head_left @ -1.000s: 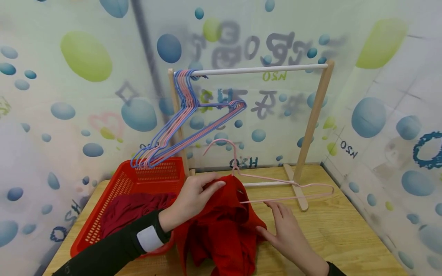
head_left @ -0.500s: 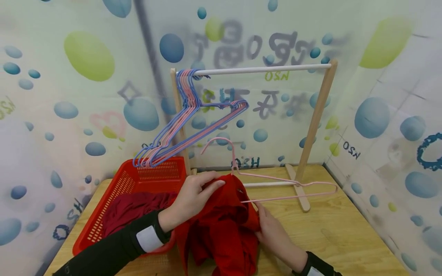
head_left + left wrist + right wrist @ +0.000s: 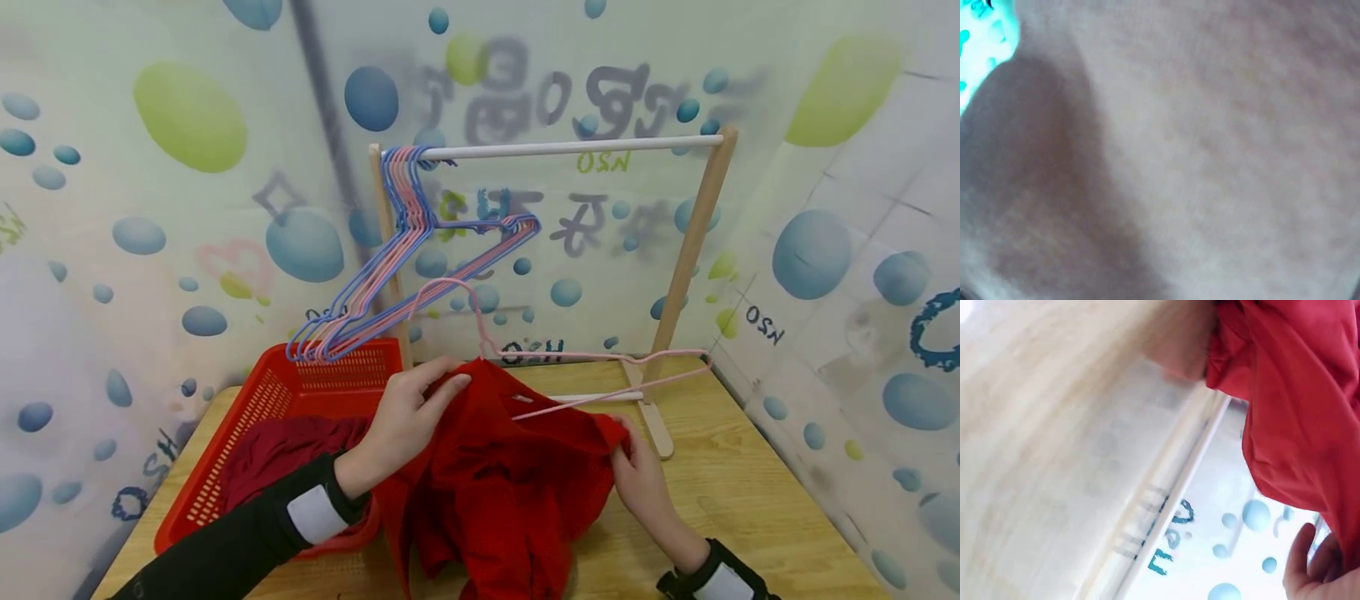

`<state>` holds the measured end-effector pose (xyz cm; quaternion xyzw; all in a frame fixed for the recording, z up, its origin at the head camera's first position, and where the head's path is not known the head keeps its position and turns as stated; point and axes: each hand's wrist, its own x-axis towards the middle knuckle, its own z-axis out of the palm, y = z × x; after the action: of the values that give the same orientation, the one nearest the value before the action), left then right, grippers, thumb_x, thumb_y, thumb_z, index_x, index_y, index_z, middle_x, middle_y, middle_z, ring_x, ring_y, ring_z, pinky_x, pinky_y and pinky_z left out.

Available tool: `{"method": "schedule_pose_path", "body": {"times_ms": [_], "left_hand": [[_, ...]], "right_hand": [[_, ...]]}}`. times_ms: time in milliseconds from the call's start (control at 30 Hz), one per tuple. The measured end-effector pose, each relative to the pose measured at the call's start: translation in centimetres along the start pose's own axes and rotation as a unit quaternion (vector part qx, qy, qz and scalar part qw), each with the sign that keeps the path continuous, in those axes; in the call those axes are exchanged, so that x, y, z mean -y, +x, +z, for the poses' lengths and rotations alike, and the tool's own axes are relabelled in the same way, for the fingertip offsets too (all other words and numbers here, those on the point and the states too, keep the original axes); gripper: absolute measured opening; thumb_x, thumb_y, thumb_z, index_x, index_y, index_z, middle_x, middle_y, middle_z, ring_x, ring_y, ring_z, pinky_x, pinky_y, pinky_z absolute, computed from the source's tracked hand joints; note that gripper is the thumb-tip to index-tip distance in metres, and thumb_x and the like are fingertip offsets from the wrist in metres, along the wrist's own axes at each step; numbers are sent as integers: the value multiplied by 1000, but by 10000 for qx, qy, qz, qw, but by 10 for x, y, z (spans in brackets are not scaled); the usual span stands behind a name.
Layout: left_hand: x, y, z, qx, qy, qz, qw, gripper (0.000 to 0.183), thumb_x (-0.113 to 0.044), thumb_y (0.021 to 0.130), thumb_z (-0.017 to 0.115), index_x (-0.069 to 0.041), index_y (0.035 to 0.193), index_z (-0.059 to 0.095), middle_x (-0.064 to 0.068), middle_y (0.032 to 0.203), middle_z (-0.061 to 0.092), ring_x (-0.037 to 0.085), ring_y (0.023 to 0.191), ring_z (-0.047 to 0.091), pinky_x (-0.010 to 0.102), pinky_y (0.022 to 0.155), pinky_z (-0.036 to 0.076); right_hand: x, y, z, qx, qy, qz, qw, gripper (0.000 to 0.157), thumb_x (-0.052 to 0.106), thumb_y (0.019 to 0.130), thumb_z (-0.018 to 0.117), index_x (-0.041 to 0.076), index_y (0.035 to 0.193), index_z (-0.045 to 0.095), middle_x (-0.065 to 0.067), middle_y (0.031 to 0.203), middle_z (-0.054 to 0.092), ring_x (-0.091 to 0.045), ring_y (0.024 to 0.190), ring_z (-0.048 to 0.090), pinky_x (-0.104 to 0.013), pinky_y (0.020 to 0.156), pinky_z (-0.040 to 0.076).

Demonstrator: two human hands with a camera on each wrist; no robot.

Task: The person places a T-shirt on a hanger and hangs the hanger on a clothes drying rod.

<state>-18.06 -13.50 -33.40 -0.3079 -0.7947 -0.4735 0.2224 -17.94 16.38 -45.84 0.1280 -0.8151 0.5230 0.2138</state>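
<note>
A red garment (image 3: 517,492) hangs bunched in folds between my hands in the head view. A pink hanger (image 3: 600,356) lies partly inside it, its hook up and one arm sticking out to the right; the other arm is hidden in the cloth. With thumb and fingers my left hand (image 3: 408,421) pinches the garment's top edge just left of the hook. My right hand (image 3: 647,479) pinches the garment's right edge, below the bare hanger arm, and draws it sideways. In the right wrist view the red cloth (image 3: 1304,419) fills the right side. Blurred skin fills nearly all the left wrist view.
A red plastic basket (image 3: 225,446) with dark red cloth (image 3: 288,454) in it stands left on the wooden table (image 3: 720,500). Behind is a rack with a white rail (image 3: 570,150) and wooden posts. Several blue and pink hangers (image 3: 408,242) hang at its left end.
My right hand took hold of the garment's right edge, then pulled it out to the right, spreading the cloth. The pink hanger shifted up and left; my left hand keeps its pinch.
</note>
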Motion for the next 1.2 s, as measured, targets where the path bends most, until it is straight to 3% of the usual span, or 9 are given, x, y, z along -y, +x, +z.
{"method": "schedule_pose_path", "body": {"times_ms": [100,267,400,533,600,767,900,1067,1200], "left_hand": [[0,0,-1,-19,-12,-48,10000,18,-24,98,54,-14,100,69,-9,78,58,9,62,42,28,58,38],[-1,-1,-4,-145,52,-94,9998,19,-24,98,53,-14,103,69,-10,82,61,9,62,43,27,57,38],[0,-1,-5,-180,76,-93,9998,19,-23,98,53,-14,106,69,-10,88,64,9,63,46,27,58,40],[1,-3,-6,-146,63,-154,9998,20,-23,98,54,-13,107,69,-9,93,66,9,68,50,26,61,42],[1,-4,-7,-150,71,-190,9997,21,-23,98,54,-12,108,69,-9,94,66,9,69,50,26,62,42],[2,-6,-10,-179,172,-225,9994,19,-22,97,55,-13,107,69,-10,90,65,9,62,43,27,56,37],[3,-8,-10,-100,246,-222,9994,19,-21,97,55,-13,108,69,-10,93,66,8,62,44,27,57,38],[2,-10,-8,-30,432,-213,9988,21,-20,96,58,-12,111,69,-9,97,67,6,68,50,26,60,41],[0,-11,-6,-20,675,-198,9975,20,-19,96,59,-10,110,70,-9,91,66,5,63,47,24,56,40]], "right_hand": [[4,8,-9,-198,259,177,9993,24,7,102,43,-5,116,59,6,100,60,1,87,55,-15,73,44],[10,26,-26,-205,478,115,9986,23,10,104,40,1,113,59,12,96,58,-1,84,55,-15,71,43],[18,37,-42,-309,184,108,9993,23,12,104,41,4,111,61,16,90,59,0,80,54,-15,68,43],[24,47,-61,-284,-341,-120,9989,32,10,102,41,-7,122,60,26,95,55,6,86,50,-11,73,38],[27,50,-72,-66,-336,-205,9992,32,9,103,39,0,124,62,27,96,54,8,86,49,-10,74,37],[31,55,-96,926,1169,-70,9888,39,9,104,36,30,107,68,12,86,66,-2,76,61,-17,64,47],[28,53,-105,1346,2181,120,9665,43,6,105,34,27,105,72,4,89,69,-8,77,65,-21,64,50],[23,48,-108,1195,2343,318,9643,43,7,105,34,24,101,73,4,85,69,-8,73,64,-21,61,50],[22,46,-112,952,2124,471,9714,41,8,104,36,26,97,72,5,81,68,-7,70,63,-20,59,48]]}}
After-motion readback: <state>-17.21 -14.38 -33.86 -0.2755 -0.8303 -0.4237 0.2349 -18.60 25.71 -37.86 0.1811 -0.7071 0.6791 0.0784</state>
